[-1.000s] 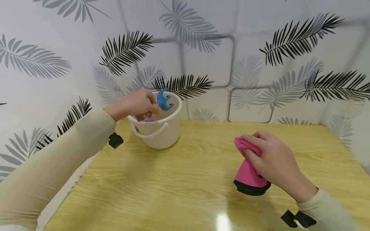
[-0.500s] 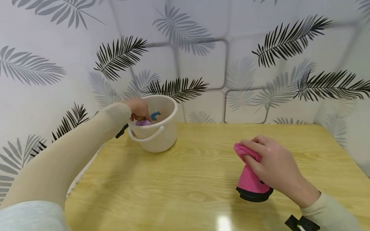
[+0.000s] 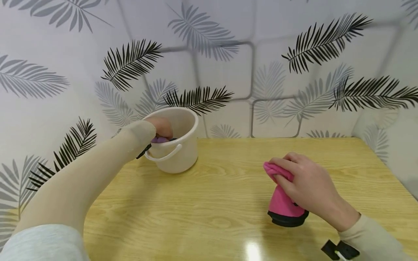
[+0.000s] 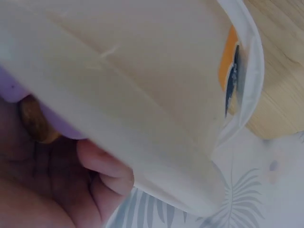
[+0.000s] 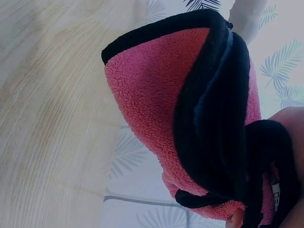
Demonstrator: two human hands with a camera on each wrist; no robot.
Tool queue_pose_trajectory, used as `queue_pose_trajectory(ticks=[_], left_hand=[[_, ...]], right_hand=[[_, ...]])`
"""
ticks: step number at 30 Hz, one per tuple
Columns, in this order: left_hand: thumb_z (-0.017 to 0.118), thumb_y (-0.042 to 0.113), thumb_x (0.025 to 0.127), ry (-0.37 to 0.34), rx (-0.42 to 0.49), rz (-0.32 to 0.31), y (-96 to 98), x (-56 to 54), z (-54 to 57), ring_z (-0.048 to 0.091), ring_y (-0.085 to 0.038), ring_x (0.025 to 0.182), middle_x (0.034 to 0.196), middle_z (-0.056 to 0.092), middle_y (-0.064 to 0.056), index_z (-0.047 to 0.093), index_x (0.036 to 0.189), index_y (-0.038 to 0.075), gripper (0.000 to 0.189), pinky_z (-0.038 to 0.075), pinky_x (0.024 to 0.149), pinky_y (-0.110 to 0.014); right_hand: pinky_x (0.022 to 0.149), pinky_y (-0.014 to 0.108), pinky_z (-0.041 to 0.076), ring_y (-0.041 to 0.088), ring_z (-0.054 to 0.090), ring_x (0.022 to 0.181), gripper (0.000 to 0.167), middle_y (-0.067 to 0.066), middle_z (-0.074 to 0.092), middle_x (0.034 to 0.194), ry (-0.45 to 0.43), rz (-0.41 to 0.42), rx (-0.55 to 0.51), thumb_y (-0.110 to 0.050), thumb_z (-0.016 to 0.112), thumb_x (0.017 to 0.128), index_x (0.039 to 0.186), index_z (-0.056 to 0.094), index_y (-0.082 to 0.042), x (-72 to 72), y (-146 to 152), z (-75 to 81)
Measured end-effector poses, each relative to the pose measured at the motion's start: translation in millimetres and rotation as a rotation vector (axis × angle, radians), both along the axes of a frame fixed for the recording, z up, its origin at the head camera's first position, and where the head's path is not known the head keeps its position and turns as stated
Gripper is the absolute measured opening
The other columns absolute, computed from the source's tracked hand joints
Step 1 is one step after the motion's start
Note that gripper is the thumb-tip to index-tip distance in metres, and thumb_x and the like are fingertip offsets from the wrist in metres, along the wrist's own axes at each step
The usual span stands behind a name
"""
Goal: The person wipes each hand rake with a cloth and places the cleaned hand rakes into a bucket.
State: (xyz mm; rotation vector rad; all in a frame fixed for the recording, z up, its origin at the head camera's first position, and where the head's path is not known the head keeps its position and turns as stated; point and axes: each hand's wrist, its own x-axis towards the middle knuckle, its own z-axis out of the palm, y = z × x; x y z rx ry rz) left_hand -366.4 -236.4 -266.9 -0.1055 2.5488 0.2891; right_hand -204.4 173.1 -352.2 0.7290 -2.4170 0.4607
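My left hand (image 3: pixel 162 127) reaches down inside a white bucket (image 3: pixel 177 157), at the back left of the table. A wooden handle end (image 4: pixel 39 121) lies against this hand's curled fingers, between purple rounded pieces (image 4: pixel 64 124). In the head view a purple piece (image 3: pixel 160 139) shows at the rim, with a small dark blue bit beside it; most of the fork is hidden. Over the right half of the table, my right hand (image 3: pixel 308 181) grips a pink towelling cloth (image 3: pixel 283 203) by its bunched top. The cloth's black-edged lower end (image 5: pixel 209 118) hangs folded.
The wood-grain table (image 3: pixel 212 203) stands against a wall with leaf-patterned covering (image 3: pixel 209 54). The bucket's handle (image 3: pixel 164 156) hangs down on its near side. An orange and dark patch (image 4: pixel 230 71) shows near the bucket rim in the left wrist view.
My left hand has carried the blue-headed garden fork by its wooden handle from above the rim down into the bucket. My right hand has kept its hold on the pink cloth, barely moving.
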Motion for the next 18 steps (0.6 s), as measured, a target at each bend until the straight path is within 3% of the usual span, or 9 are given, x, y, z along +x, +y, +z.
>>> queue_pose_trajectory(ticks=[4,7,10,12,14,16,18], left_hand=[[0.049,0.015,0.08,0.014,-0.089,-0.136,3.4,0.9,2.3,0.042,-0.005,0.043,0.049,0.045,0.007,0.046,0.051,0.021,0.029,0.033,0.041,-0.017],[0.052,0.026,0.084,0.095,-0.147,-0.177,5.2,5.4,6.7,0.052,-0.01,0.058,0.061,0.056,0.005,0.056,0.055,0.022,0.029,0.04,0.055,-0.023],[0.056,0.043,0.091,0.22,-0.125,-0.191,7.6,19.9,14.1,0.058,-0.016,0.075,0.077,0.065,0.004,0.068,0.07,0.023,0.031,0.044,0.069,-0.031],[0.057,0.05,0.091,0.329,-0.101,-0.201,12.2,32.7,16.7,0.059,-0.018,0.074,0.076,0.066,0.003,0.069,0.074,0.021,0.035,0.046,0.069,-0.034],[0.057,0.05,0.091,0.45,-0.09,-0.255,18.7,46.2,16.4,0.059,-0.019,0.07,0.075,0.066,0.0,0.068,0.076,0.017,0.037,0.047,0.063,-0.035],[0.055,0.045,0.092,0.574,-0.088,-0.287,26.2,60.6,14.2,0.064,-0.021,0.076,0.082,0.071,-0.003,0.07,0.084,0.013,0.036,0.052,0.068,-0.038],[0.053,0.042,0.094,0.692,-0.077,-0.308,35.0,76.2,10.2,0.067,-0.024,0.09,0.097,0.074,-0.006,0.071,0.099,0.009,0.037,0.054,0.081,-0.042]], right_hand=[[0.048,0.023,0.038,0.01,0.051,0.067,0.031,0.0,0.065,0.092,-0.059,-0.019,0.025,-0.025,0.08,0.083,0.114,0.076,-0.02,-3.2,4.3,0.8],[0.047,0.023,0.037,0.011,0.049,0.065,0.033,0.003,0.065,0.093,-0.114,-0.042,0.05,-0.028,0.078,0.086,0.117,0.074,-0.018,-9.2,10.2,1.8],[0.048,0.025,0.038,0.013,0.049,0.065,0.033,0.004,0.065,0.093,-0.174,-0.063,0.065,-0.029,0.075,0.088,0.118,0.074,-0.016,-20.7,14.1,1.0],[0.049,0.026,0.039,0.015,0.051,0.067,0.033,0.006,0.067,0.095,-0.215,-0.081,0.08,-0.028,0.073,0.089,0.12,0.073,-0.016,-31.0,16.6,-0.6],[0.051,0.029,0.041,0.018,0.054,0.071,0.034,0.008,0.067,0.098,-0.271,-0.098,0.095,-0.028,0.071,0.091,0.122,0.072,-0.016,-43.5,18.6,-3.1],[0.055,0.033,0.046,0.021,0.058,0.077,0.035,0.011,0.068,0.103,-0.325,-0.119,0.119,-0.028,0.069,0.092,0.125,0.071,-0.016,-56.4,20.4,-7.6],[0.06,0.036,0.049,0.023,0.061,0.082,0.036,0.012,0.069,0.107,-0.382,-0.132,0.143,-0.029,0.068,0.093,0.126,0.07,-0.016,-69.2,22.4,-13.7]])
